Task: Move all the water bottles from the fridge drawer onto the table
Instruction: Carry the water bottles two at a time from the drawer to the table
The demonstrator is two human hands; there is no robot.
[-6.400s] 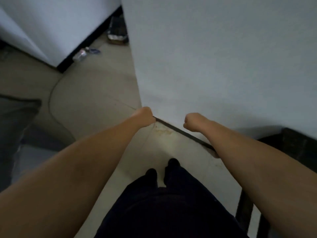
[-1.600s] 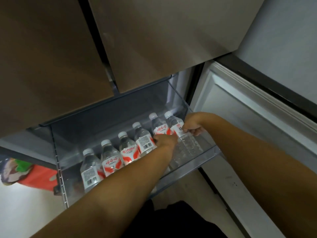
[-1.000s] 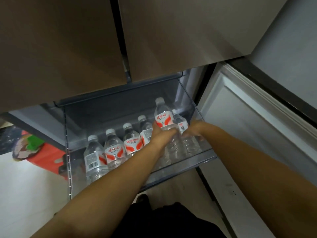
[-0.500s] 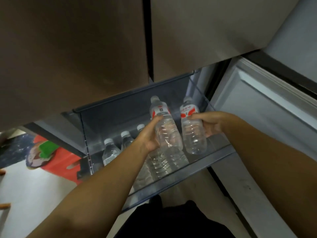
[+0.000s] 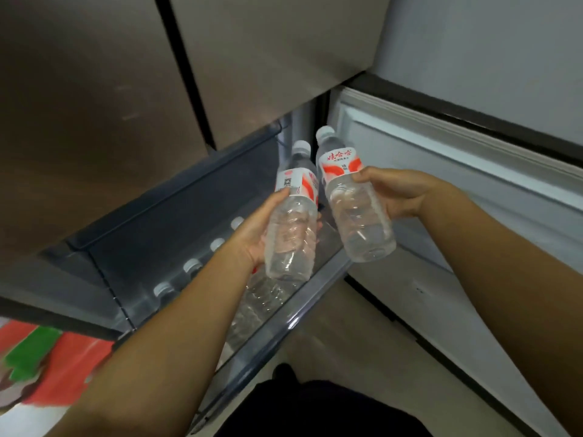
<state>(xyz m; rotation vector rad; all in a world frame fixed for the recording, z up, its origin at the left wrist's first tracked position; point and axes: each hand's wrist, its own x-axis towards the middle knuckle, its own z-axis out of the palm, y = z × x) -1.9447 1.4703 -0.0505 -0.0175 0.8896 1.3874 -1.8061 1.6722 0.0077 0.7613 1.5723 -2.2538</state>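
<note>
Above the open fridge drawer (image 5: 284,313), left hand (image 5: 252,234) grips one water bottle (image 5: 291,222) and right hand (image 5: 397,193) another (image 5: 356,212), both caps tilted away, four more bottles (image 5: 192,266) waiting below the left forearm.

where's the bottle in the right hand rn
In the head view it sits right of centre, gripped by the right hand above the open fridge drawer's right end: the right-hand bottle, tilted, beside the left hand's bottle.
</note>
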